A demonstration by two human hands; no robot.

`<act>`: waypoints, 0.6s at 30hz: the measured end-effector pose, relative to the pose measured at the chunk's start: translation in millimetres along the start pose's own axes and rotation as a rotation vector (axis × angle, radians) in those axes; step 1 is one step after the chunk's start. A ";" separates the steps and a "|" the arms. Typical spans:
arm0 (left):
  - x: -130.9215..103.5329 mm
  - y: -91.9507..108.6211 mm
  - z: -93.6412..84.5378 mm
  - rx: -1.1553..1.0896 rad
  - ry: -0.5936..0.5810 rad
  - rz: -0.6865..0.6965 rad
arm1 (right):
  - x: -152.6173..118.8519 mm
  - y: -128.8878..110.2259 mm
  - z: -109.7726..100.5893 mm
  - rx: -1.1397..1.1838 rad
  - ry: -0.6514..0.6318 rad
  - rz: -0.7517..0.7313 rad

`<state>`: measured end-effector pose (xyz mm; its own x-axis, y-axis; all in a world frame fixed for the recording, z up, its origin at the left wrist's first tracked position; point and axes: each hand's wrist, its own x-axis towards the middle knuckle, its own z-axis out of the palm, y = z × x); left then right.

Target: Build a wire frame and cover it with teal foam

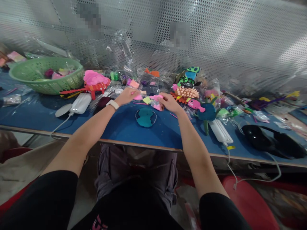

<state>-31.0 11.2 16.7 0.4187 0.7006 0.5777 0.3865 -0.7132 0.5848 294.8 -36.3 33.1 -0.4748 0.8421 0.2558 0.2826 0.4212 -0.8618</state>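
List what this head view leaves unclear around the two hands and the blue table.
- Left hand: its fingertips are too small to tell what they pinch; a pink piece lies right by them.
- Right hand: fingers curl over, hiding any grip on the pink foam.
- Green basket: its wall hides most of the contents.
- Blue table: cut off by both side edges.

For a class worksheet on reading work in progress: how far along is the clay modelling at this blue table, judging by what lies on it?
Looks done: several finished figures, such as a pink crab-like one and a dark teal creature. In hand: the left hand and right hand are both on pink clay pieces. Apparently left: a flat teal shape lies plain on the table, with nothing added.
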 end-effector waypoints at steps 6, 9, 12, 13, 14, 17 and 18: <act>-1.1 -21.0 -8.4 0.111 0.089 -0.046 | 10.9 15.2 -8.4 0.035 0.249 -0.033; -0.4 -23.4 -0.8 0.153 0.069 -0.044 | 12.5 13.5 -4.4 0.061 0.265 -0.061; -2.2 -25.4 8.1 0.232 0.036 -0.053 | 12.0 11.5 -1.6 0.071 0.274 -0.067; -3.2 -26.1 10.5 0.265 0.018 -0.060 | 11.9 11.7 -1.2 0.065 0.272 -0.063; -4.1 -26.7 12.5 0.297 0.000 -0.072 | 11.9 12.3 -0.8 0.059 0.265 -0.056; -5.8 -28.6 16.3 0.351 -0.025 -0.100 | 12.3 16.3 1.3 0.056 0.244 -0.034; -5.9 -29.2 17.0 0.355 -0.018 -0.099 | 12.5 17.8 2.7 0.055 0.241 -0.034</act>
<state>-30.8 27.5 -13.5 0.3777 0.7686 0.5164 0.6860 -0.6069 0.4015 291.7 -19.2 19.8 -0.2687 0.8865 0.3767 0.2208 0.4374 -0.8717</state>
